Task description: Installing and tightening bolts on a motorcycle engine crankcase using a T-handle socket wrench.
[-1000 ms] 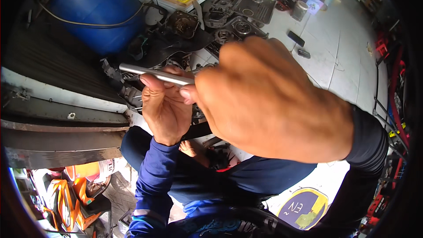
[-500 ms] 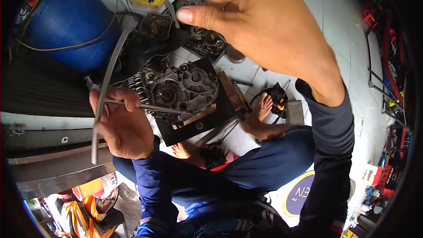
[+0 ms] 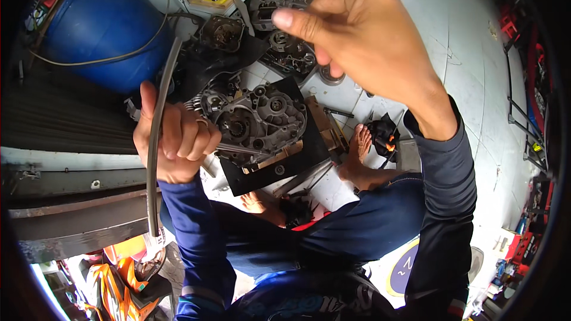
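- White tile floor (image 3: pixel 458 113), blue barrel (image 3: pixel 107 35) top L.
- L hand (image 3: pixel 181 137): fingers wrapped firmly round T-shaped tool (image 3: pixel 154 142); its shaft runs twd engine case (image 3: pixel 262 113), contact can't tell.
- R hand (image 3: pixel 380 47): above case, thumb out, fingers partly hidden; can't tell if pinching anything.
- Risk: if L grip loosens, tool could drop & prob. nick case; careless swing of x-bar might hit barrel.
- Tool: grey metal, slim, dull sheen, long x-bar, looks bowed (poss. lens).

Left hand (image 3: pixel 177 137): left, gripping metal T-bar (image 3: pixel 152 169)
Right hand (image 3: pixel 375 41): upper centre, seemingly loosely curled
Engine casing (image 3: pixel 270 126): near centre
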`<move>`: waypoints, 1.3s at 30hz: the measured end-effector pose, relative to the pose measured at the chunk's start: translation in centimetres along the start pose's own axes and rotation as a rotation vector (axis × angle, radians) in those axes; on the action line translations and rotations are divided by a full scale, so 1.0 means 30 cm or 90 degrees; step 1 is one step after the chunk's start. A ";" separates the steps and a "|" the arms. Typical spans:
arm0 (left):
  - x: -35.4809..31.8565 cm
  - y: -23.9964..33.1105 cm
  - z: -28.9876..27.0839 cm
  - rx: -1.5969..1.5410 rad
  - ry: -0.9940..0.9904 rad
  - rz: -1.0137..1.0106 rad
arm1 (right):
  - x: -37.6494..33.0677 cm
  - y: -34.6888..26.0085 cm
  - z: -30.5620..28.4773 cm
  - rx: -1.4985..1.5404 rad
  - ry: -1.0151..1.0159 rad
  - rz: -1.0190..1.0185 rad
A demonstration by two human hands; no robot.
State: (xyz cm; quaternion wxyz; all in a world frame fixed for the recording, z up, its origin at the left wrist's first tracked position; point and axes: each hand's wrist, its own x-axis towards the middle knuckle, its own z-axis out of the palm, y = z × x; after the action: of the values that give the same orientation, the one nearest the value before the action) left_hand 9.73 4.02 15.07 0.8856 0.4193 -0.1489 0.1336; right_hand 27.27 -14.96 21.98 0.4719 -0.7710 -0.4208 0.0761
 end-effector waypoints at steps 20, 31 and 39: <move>-0.106 -0.027 0.111 0.088 0.335 0.361 | 0.033 0.082 -0.031 -0.003 -0.012 -0.006; -0.059 -0.042 0.029 0.088 0.096 0.231 | -0.015 -0.108 0.079 -0.044 0.258 -0.510; -0.267 -0.096 0.049 0.353 0.517 0.162 | -0.018 -0.193 0.331 0.018 0.050 -0.628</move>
State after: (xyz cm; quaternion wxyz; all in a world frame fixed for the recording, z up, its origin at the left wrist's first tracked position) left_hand 3.18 0.21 10.91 0.7041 0.5315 0.1983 0.4272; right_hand 18.48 -7.61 21.03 0.4774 -0.4757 -0.7165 -0.1802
